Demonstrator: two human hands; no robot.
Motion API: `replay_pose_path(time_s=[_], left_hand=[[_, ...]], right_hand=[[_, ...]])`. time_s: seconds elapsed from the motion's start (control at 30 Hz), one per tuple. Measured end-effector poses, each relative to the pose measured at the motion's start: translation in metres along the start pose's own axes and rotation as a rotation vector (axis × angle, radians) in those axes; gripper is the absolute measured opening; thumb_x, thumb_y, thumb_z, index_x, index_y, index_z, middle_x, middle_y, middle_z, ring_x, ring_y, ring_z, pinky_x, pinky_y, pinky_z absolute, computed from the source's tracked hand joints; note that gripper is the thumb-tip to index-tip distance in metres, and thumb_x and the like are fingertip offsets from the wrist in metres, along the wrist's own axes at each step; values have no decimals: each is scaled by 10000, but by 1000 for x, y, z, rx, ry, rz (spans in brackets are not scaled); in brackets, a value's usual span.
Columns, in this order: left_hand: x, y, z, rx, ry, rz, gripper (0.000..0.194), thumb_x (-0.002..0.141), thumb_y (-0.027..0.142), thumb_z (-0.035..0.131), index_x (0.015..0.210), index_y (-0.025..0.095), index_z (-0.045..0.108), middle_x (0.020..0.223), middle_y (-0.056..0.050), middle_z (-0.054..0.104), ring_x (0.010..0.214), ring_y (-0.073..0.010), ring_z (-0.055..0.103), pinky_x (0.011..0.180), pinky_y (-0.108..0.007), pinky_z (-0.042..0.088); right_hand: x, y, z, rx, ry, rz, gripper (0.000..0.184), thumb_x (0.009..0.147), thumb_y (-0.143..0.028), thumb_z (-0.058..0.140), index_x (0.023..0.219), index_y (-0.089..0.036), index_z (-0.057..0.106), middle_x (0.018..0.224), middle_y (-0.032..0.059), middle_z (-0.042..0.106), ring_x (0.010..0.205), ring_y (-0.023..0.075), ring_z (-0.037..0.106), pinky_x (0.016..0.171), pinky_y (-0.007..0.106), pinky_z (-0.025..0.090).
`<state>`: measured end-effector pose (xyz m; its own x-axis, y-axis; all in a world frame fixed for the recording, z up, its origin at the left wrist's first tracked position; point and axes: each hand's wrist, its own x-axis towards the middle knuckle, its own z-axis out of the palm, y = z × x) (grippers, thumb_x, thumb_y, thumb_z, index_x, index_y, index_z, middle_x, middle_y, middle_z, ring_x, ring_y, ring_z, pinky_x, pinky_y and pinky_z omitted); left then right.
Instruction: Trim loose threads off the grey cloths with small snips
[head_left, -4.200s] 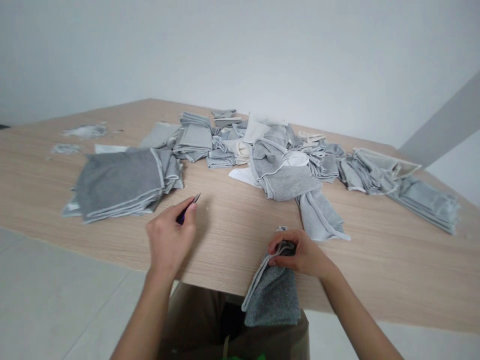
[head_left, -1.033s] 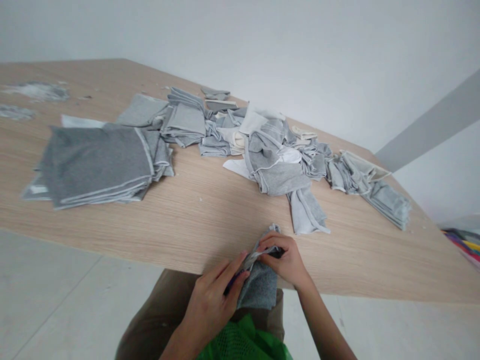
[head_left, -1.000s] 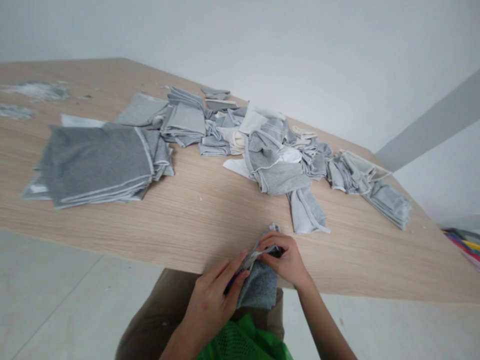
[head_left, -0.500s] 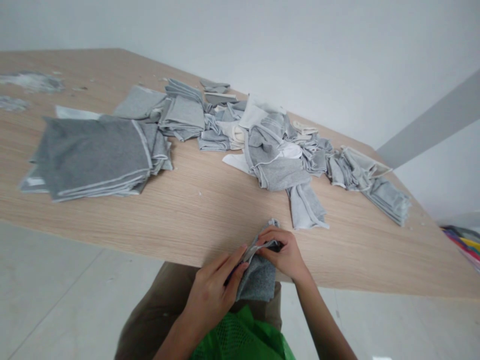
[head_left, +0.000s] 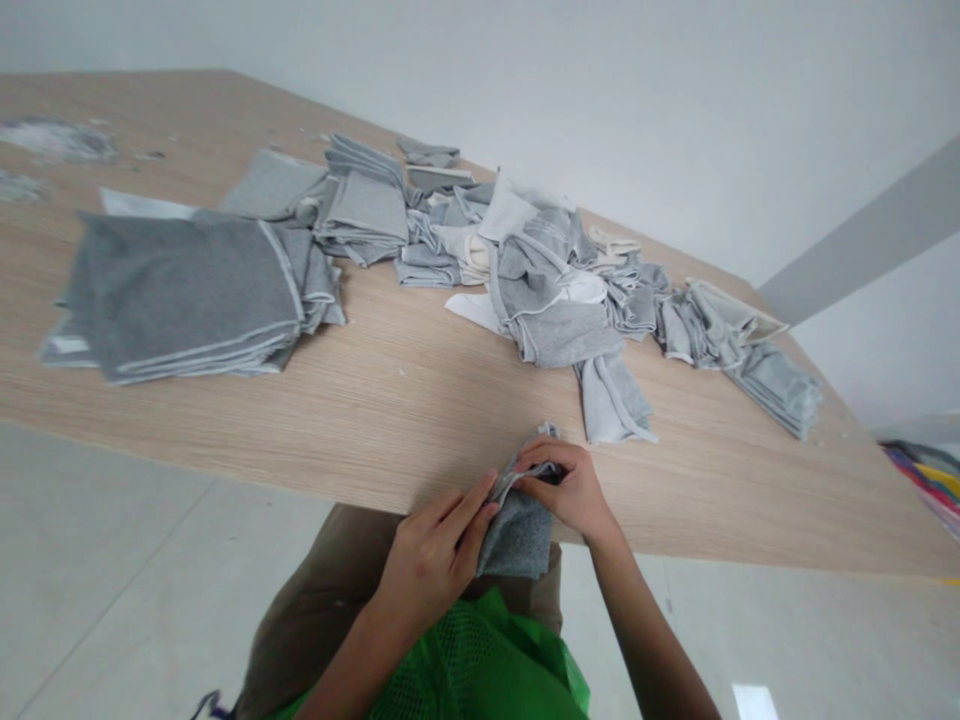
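Observation:
A grey piece of fabric (head_left: pixel 520 540) hangs over the table's front edge, pinched by both hands along a folded edge. My left hand (head_left: pixel 439 545) grips that edge from the left, its thumb and fingers pressed together on the cloth. On the right, my right hand (head_left: pixel 562 485) pinches the same fold between thumb and fingers, a short way farther from my body. Just beyond the right hand lies a grey strip of fabric (head_left: pixel 611 395), at the end of a loose heap of grey and white pieces (head_left: pixel 559 300).
A neat stack of grey fabric (head_left: pixel 184 290) lies at the left. Behind it sits a folded grey stack (head_left: pixel 367 210). More grey pieces (head_left: pixel 776 385) lie at the right, and fabric scraps (head_left: pixel 60 138) at the far left. The wooden table (head_left: pixel 390 420) meets a wall.
Both hands still pinch the same fabric, with only slight shifts of the left fingers along the fold. The whole view has shifted slightly, so the table appears a little higher.

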<state>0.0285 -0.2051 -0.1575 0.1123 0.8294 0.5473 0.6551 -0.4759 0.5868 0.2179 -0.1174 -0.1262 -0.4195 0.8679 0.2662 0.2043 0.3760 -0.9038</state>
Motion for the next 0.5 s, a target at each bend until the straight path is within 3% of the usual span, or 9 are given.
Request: replay_pose_path(time_s=[0.5], left_hand=[[7, 2, -6, -93, -57, -83, 335, 945, 225, 538, 1273, 222, 603, 1087, -42, 737, 947, -158, 702, 870, -278, 580]], right_hand=[[1, -1, 0, 11, 6, 8, 32, 736, -191, 750, 762, -204, 738, 802, 50, 715, 771, 189, 664, 722, 308, 530]])
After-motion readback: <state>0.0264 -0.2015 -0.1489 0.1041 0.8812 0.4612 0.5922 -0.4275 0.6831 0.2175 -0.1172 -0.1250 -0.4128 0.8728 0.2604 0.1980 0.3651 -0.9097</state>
